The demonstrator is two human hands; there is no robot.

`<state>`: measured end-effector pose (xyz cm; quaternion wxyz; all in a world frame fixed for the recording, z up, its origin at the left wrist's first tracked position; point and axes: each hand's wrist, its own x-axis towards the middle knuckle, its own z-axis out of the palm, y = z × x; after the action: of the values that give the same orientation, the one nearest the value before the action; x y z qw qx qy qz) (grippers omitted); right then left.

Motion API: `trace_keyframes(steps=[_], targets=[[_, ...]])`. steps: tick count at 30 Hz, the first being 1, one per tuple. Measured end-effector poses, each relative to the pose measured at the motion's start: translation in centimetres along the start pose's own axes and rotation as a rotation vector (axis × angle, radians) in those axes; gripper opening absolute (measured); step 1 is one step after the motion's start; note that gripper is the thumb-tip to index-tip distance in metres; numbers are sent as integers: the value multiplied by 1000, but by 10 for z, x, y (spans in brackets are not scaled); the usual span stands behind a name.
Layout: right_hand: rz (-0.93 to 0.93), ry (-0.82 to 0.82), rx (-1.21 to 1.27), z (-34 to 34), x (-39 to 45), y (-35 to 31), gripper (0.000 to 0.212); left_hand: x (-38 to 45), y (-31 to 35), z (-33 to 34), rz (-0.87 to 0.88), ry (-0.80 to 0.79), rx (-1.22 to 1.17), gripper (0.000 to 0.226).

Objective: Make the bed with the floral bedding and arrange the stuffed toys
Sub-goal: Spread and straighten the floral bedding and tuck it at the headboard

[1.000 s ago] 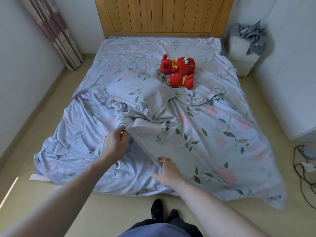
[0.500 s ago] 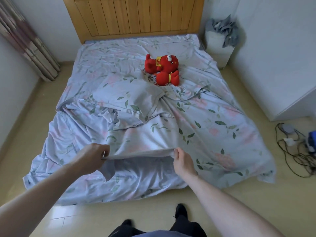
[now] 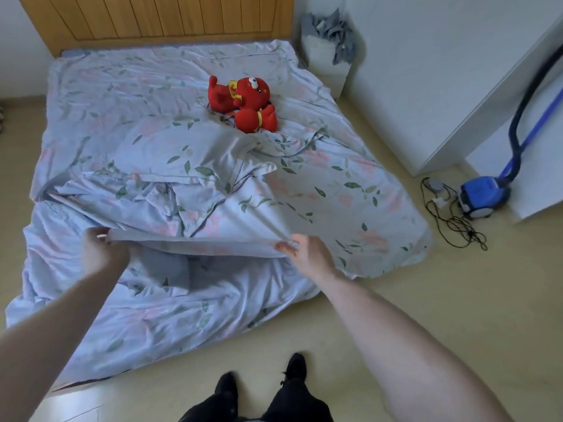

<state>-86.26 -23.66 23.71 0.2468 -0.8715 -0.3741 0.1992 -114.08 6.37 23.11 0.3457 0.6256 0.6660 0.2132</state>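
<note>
The bed (image 3: 100, 86) lay against the headboard (image 3: 158, 19), its floral duvet (image 3: 320, 190) rumpled across the foot half and spilling over the foot edge. A pillow (image 3: 182, 153) sat mid-bed, and the red toy (image 3: 243, 102) lay just beyond it, nearer the head and the right edge. The left hand (image 3: 102, 254) and right hand (image 3: 307, 254) each pinched the duvet's folded edge near the foot, fingers curled on the cloth, stretching it taut between them. The step looked like spreading the duvet; next it probably needed lifting and drawing flat and square to the corners. Compared with a second earlier, the hands had spread wider apart and the edge was raised.
</note>
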Motion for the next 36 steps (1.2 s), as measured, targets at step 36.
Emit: trace_keyframes(steps=[36], targets=[[-60, -175, -227, 16, -181, 27, 40, -164, -144, -200, 610, -224, 994, 46]])
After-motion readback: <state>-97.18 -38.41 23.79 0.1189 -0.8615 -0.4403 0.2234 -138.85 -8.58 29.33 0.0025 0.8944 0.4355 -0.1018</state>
